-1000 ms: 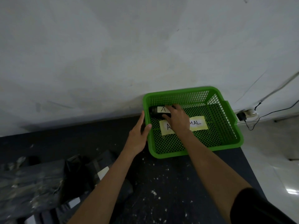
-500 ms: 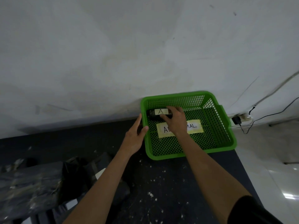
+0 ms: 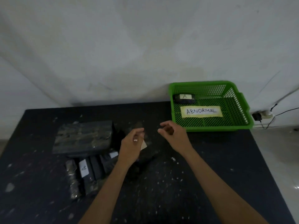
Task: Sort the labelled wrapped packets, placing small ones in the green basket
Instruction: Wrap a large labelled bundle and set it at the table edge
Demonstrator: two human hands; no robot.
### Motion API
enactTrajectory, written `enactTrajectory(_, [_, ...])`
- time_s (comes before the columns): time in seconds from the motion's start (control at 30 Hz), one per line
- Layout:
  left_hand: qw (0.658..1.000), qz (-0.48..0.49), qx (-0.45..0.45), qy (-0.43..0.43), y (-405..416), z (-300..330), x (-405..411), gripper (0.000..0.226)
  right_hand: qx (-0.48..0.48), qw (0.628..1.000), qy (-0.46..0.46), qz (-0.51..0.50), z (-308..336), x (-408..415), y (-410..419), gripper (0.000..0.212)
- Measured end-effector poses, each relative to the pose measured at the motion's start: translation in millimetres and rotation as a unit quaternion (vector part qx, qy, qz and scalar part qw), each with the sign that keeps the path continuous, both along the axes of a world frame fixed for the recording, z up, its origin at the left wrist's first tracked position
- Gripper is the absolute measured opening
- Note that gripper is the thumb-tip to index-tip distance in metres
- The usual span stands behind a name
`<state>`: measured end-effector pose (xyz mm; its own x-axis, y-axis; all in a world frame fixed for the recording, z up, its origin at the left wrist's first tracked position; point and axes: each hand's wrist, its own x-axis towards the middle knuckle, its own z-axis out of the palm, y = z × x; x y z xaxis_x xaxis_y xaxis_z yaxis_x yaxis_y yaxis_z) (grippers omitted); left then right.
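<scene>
One small packet (image 3: 184,98) with an "A" tag sits in the basket (image 3: 235,126), tucked into the far left corner just above the "ABNORMAL" label (image 3: 201,111). Both hands hang over the table (image 3: 210,175) holding nothing: left hand (image 3: 131,145) with fingers loosely curled, right hand (image 3: 174,135) the same, just in front of the basket's near rim.

So I'd say the step in hand is grabbing the next one. The rest of the packets (image 3: 90,170) lie in a loose row to the left, near the big wrapped slab (image 3: 84,138), and there's one more dark packet (image 3: 142,159) partly hidden under the left hand.

Tips, for what they're worth: read the tag before lifting, since only a couple of white tags face up and the wrap looks slick and crinkly. Pinch across the short side, not the ends. Take the one under the left hand first, it's nearest. Then lay it flat beside the "A" one so the label stays readable.
</scene>
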<state>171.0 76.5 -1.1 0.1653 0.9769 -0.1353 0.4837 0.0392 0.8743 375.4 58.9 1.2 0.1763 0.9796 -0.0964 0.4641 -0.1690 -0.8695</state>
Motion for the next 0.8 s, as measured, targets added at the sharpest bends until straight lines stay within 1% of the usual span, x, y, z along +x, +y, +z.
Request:
enactTrajectory(0.03, [0.999, 0.005, 0.021, 0.027, -13.3, -6.5, -12.0, 0.023, -0.03, 1.0, 0.008, 0.007, -7.1, -13.1, -7.4, 0.028])
enactTrajectory(0.1, [0.996, -0.001, 0.037, 0.083, -33.4, -20.5, -30.4, 0.032, -0.108, 0.994, -0.001, 0.025, -22.6, -36.6, -18.8, 0.046])
enactTrajectory(0.17, [0.994, -0.025, 0.002, 0.11, -46.3, -27.5, -41.5, 0.045, -0.18, 0.983, -0.014, 0.028, -38.4, -56.5, -26.2, 0.071])
enactTrajectory(0.2, [0.993, -0.035, -0.02, 0.111, -50.3, -28.0, -45.2, 0.05, -0.207, 0.978, -0.011, 0.024, -44.4, -65.3, -28.6, 0.08])
enactTrajectory(0.27, [0.993, -0.047, -0.042, 0.102, -51.9, -27.0, -49.1, 0.055, -0.243, 0.97, 0.008, 0.003, -51.1, -78.6, -31.5, 0.092])
enactTrajectory(0.37, [0.992, -0.057, -0.059, 0.091, -49.0, -22.0, -49.4, 0.056, -0.262, 0.964, 0.021, -0.037, -52.1, -86.8, -34.4, 0.099])
enactTrajectory(0.47, [0.992, -0.058, -0.067, 0.091, -47.9, -19.7, -50.4, 0.055, -0.249, 0.964, 0.056, -0.075, -45.7, -87.3, -38.2, 0.098])
enactTrajectory(0.57, [0.994, -0.042, -0.085, 0.064, -45.2, -13.7, -52.5, 0.058, -0.207, 0.962, 0.14, -0.11, -34.5, -74.1, -42.9, 0.092])
enactTrajectory(0.67, [0.997, -0.017, -0.064, 0.044, -40.8, 3.9, -46.4, 0.07, -0.149, 0.964, 0.196, -0.104, -7.5, -48.9, -50.0, 0.071])
enactTrajectory(0.8, [0.999, 0.018, -0.035, 0.003, -32.3, 40.4, -30.9, 0.093, -0.088, 0.956, 0.269, -0.075, 39.1, -14.3, -58.6, 0.062])
